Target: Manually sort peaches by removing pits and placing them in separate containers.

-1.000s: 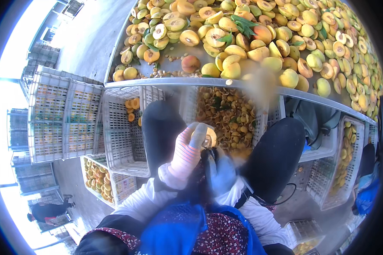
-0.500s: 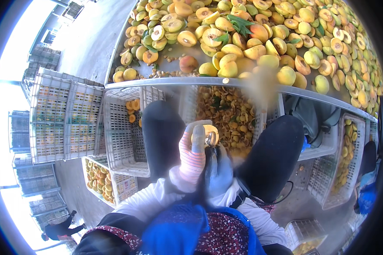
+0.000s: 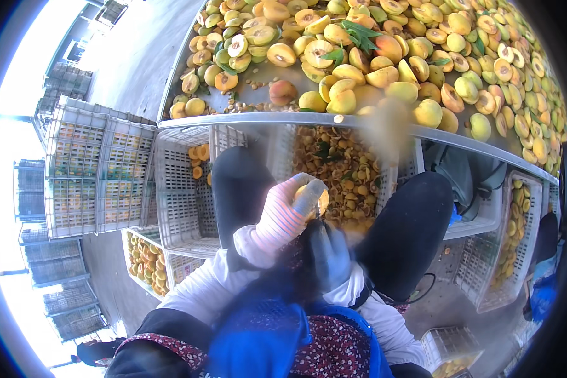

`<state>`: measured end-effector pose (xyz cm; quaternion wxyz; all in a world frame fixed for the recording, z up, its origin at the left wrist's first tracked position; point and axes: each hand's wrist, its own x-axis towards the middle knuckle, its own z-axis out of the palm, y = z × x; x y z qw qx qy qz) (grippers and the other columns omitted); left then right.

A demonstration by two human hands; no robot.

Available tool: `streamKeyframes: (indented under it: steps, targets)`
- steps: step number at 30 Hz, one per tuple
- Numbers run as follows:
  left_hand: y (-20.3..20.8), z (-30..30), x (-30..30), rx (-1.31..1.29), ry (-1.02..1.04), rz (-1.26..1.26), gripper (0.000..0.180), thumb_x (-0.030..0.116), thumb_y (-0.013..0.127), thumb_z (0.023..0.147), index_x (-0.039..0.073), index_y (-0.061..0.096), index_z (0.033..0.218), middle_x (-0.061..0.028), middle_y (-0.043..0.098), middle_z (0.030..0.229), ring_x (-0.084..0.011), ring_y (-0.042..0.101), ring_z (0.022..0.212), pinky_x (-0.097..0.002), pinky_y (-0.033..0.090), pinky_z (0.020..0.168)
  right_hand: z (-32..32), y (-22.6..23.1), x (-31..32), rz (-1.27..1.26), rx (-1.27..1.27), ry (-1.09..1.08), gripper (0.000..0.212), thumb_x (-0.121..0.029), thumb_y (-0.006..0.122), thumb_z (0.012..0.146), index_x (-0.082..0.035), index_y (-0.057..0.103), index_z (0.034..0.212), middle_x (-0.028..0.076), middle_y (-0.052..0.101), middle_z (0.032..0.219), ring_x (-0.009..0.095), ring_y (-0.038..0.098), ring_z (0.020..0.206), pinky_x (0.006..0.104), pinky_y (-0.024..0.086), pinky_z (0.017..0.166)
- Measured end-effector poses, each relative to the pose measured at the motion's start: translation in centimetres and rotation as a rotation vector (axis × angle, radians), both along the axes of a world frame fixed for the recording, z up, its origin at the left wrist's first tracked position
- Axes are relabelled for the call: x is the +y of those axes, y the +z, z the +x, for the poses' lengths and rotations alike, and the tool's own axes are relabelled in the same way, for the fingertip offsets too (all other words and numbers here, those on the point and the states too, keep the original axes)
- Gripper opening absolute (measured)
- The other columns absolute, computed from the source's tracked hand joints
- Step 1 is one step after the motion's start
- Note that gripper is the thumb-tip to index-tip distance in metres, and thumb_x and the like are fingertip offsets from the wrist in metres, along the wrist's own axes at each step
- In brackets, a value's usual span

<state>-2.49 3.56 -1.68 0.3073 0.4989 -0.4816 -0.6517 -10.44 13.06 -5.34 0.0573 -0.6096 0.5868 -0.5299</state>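
A metal-rimmed table (image 3: 290, 118) heaped with yellow-orange fruit halves (image 3: 318, 53).
Small pale pits (image 3: 246, 108) and a reddish fruit (image 3: 283, 92) lie near its front edge; green leaves (image 3: 361, 36) rest among the halves. Below, the grey floor (image 3: 104, 258) carries plastic crates (image 3: 181, 266) holding fruit.

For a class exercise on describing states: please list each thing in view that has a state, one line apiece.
Left hand: gloved, gripping the held fruit
Held fruit: partly covered
Right hand: gloved, closed, blurred
Dark tool: in the right hand, mostly hidden
Metal table: heaped with fruit, many cut open
Central crate: holding many fruit pieces
Far-left crates: stacked
Green leaves: lying among fruit
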Motion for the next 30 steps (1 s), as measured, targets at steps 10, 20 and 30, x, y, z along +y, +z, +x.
streamKeyframes:
  steps: [10,20,30]
  targets:
    - [0.1,0.3,0.0,-0.339,-0.096,-0.266,0.02,0.018,0.056,0.091,-0.001,0.061,0.094,-0.0042,0.062,0.08,-0.0064,0.055,0.073,-0.0232,0.046,0.065,-0.1,0.1,0.0,0.065,-0.061,0.009,0.021,-0.026,0.048,0.097,-0.008,0.055,0.104,0.0,0.053,0.064,0.011,0.049,0.046,0.0232,0.039,0.04]
    - [-1.2,0.2,0.2,-0.268,-0.036,-0.243,0.02,0.018,0.057,0.09,-0.001,0.062,0.094,-0.0032,0.062,0.078,-0.0057,0.055,0.07,-0.0217,0.045,0.063,-1.4,0.8,-0.3,0.181,-0.096,0.118,0.022,-0.031,0.048,0.096,-0.011,0.055,0.097,0.001,0.052,0.057,0.013,0.045,0.037,0.0247,0.034,0.033]
    - [-0.6,-0.1,1.0,-0.179,0.013,-0.314,0.022,0.02,0.056,0.091,-0.001,0.061,0.098,-0.0032,0.062,0.081,-0.0068,0.056,0.071,-0.0216,0.046,0.064,-2.1,2.6,0.2,0.681,-0.515,0.242,0.024,-0.026,0.049,0.096,-0.005,0.054,0.107,0.006,0.057,0.069,0.016,0.054,0.051,0.0284,0.041,0.041]
